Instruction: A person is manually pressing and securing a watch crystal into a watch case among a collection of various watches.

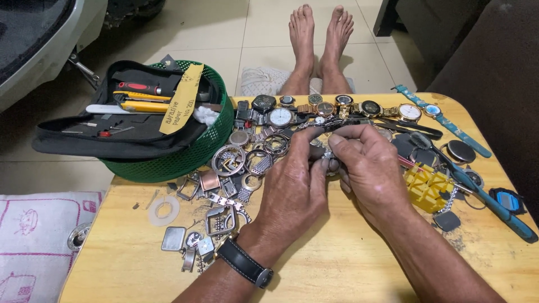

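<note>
Bare forearms come up from the bottom edge, no sleeves on either one. The left hand (292, 188) shows raised veins and creased knuckles, with no ring on the fingers that show. A wristwatch (245, 262) wraps that left wrist: a dark strap with pale stitching along its edges and a silver metal buckle. The right hand (368, 168) wears nothing, its wrist plain, its knuckles lined. Farther off, two bare feet (320, 33), no socks, no shoes, lower legs uncovered.
</note>
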